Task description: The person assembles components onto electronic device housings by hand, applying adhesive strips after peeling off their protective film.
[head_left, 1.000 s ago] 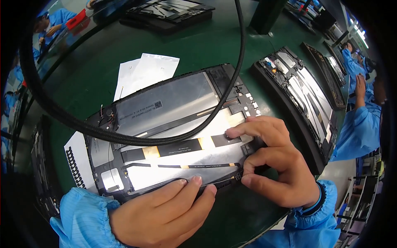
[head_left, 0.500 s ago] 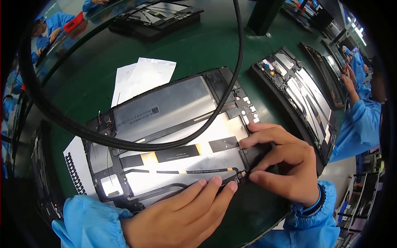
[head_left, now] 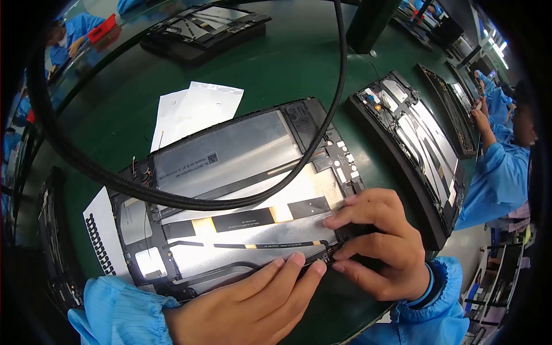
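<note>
An opened tablet-like device (head_left: 224, 152) lies before me, its silver battery plates and black ribbon cables bared. My left hand (head_left: 247, 299) rests flat along its near edge, fingers stretched towards the near right corner. There my right hand (head_left: 382, 247) has its thumb and middle finger close together beside the end of a narrow ribbon cable (head_left: 276, 246); whatever small part they pinch is hidden. Its index finger bends over the device's right edge. A wider black ribbon cable (head_left: 244, 221) with gold patches runs across the middle.
A thick black cord (head_left: 340, 63) loops over the device. White sheets (head_left: 198, 109) lie behind it, a white sheet with black loops (head_left: 106, 236) at its left. More opened devices stand on black blocks at right (head_left: 422, 144) and back (head_left: 201, 29). Someone in blue (head_left: 497, 172) works at right.
My right hand has shifted a little left and down, its thumb and middle finger closing together at the corner. My left hand stays almost where it was. The whole view has shifted slightly.
</note>
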`<state>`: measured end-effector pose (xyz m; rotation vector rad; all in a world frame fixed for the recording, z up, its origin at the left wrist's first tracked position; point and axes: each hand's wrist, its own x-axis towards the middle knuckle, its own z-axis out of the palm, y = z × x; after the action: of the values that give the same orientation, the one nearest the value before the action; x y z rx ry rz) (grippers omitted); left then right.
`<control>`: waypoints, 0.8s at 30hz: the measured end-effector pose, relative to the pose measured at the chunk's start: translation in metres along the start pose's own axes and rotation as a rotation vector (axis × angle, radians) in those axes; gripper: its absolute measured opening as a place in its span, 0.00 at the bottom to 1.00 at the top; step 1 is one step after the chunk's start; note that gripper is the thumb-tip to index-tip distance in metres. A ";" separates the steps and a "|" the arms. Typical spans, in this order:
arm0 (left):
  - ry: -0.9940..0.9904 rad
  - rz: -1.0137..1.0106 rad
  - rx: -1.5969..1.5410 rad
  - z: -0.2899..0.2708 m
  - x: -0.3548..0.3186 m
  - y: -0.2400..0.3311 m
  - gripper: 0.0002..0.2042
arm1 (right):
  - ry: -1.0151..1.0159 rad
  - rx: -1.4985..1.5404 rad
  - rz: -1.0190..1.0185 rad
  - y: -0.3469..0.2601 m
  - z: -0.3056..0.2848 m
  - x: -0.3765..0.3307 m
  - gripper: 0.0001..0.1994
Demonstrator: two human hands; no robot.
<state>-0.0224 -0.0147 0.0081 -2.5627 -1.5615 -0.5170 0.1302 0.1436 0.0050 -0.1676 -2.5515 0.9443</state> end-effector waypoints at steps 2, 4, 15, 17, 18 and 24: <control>0.017 0.000 0.012 0.003 -0.001 0.002 0.12 | 0.013 -0.011 -0.019 0.000 0.002 -0.002 0.10; 0.036 -0.005 0.024 0.002 -0.002 0.002 0.12 | 0.031 -0.048 -0.053 0.001 0.004 -0.003 0.10; 0.467 -0.473 -0.381 0.045 0.004 0.030 0.12 | 0.038 -0.139 -0.056 -0.004 0.006 0.004 0.10; 0.227 -0.221 -0.145 0.016 0.003 0.008 0.11 | 0.051 -0.155 -0.078 -0.009 0.006 0.005 0.10; -0.017 0.032 0.090 0.002 0.002 0.002 0.11 | 0.073 -0.136 -0.076 -0.011 0.006 0.005 0.09; -0.016 0.012 0.010 0.010 0.002 0.004 0.12 | 0.155 -0.126 -0.089 -0.004 0.012 -0.009 0.08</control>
<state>-0.0158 -0.0126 -0.0004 -2.5735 -1.5481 -0.4880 0.1333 0.1313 -0.0030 -0.1556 -2.4537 0.7091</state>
